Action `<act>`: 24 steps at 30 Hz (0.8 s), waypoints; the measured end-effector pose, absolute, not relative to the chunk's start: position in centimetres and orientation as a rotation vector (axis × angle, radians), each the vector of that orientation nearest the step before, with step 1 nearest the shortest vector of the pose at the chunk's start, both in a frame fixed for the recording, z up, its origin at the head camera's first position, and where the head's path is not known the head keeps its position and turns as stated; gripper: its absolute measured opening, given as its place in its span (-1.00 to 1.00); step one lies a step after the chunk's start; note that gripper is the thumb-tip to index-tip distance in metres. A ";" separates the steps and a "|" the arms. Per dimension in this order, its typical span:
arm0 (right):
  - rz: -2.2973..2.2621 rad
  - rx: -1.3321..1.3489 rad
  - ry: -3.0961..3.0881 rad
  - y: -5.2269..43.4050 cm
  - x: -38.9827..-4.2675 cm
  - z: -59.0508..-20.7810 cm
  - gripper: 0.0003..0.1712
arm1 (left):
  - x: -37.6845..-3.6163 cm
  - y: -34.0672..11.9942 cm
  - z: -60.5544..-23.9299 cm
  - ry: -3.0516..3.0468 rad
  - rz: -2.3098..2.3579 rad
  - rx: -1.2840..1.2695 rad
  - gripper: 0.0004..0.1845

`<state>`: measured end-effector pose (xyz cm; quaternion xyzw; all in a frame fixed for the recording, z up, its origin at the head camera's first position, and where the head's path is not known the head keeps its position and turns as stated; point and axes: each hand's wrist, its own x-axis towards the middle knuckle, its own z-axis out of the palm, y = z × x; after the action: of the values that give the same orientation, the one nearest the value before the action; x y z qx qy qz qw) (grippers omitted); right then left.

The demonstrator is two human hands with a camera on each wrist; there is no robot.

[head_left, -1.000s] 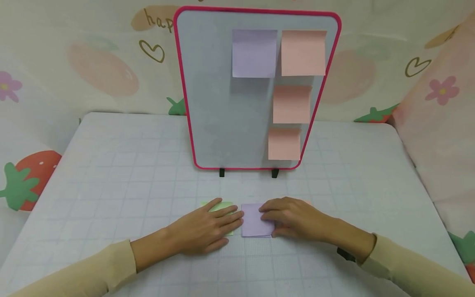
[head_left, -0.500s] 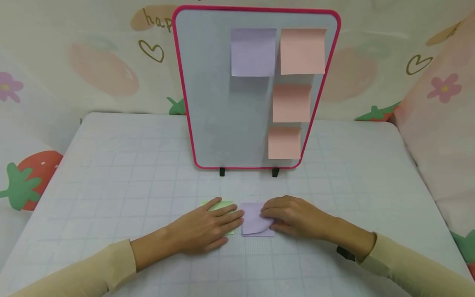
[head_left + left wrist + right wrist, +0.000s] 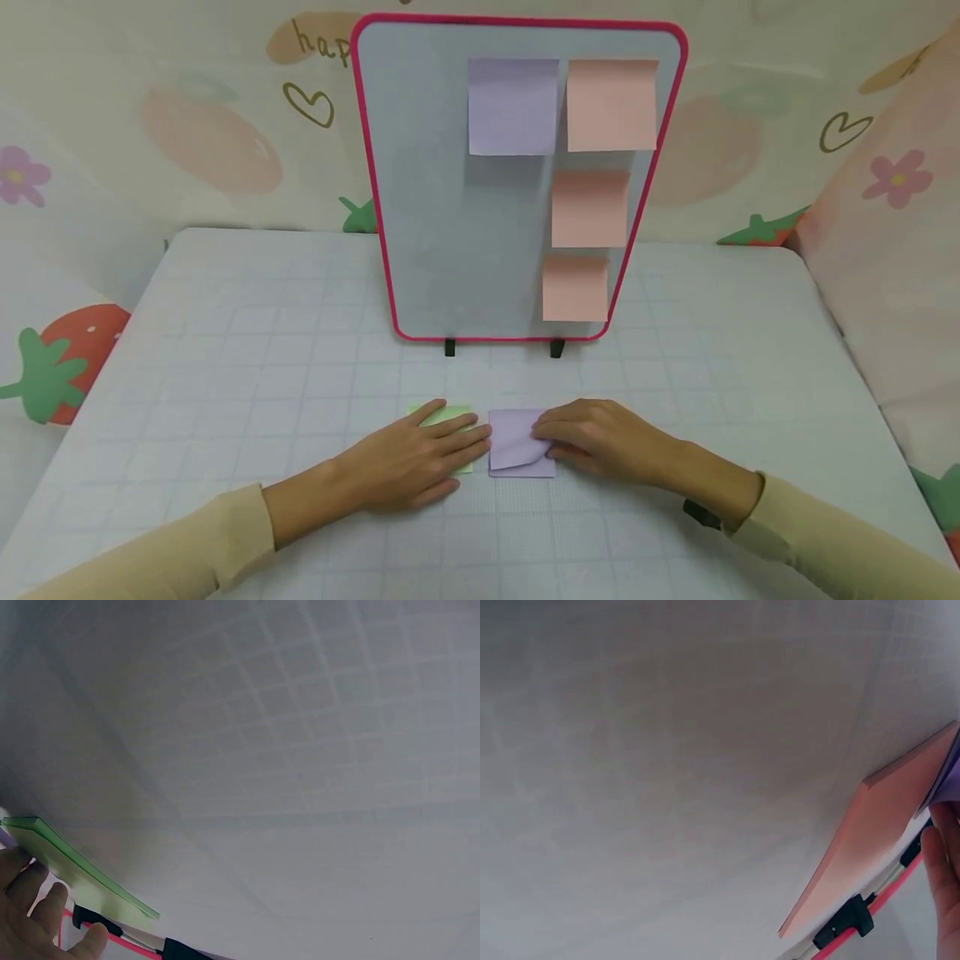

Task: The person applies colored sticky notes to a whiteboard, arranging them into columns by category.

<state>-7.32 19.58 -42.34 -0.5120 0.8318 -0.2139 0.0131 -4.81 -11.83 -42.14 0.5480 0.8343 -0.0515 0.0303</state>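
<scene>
The top purple note point(image 3: 512, 437) is pinched by the right hand point(image 3: 603, 440), its near edge lifted. Beside it, the green pad point(image 3: 91, 883) is partly hidden under the left hand point(image 3: 412, 464), spread out flat.

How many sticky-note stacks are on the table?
3: green pad under the left hand, purple pad in the middle, pink pad beneath the right hand, best seen in the right wrist view.

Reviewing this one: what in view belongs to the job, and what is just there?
Likely in the job:
right hand, pinching the top sheet of the purple pad
left hand, lying over the green pad
pink pad
board with its notes

Just there:
patterned backdrop
table
</scene>
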 end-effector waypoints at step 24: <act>-0.745 -1.496 2.626 19.6 -7.0 -42.3 -0.69 | -4.3 -12.1 -42.4 2.561 -0.078 1.763 -0.43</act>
<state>-6.97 19.56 -42.28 -0.4805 0.8436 -0.2393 0.0143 -4.33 -12.13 -42.36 0.5669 0.8233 -0.0249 0.0155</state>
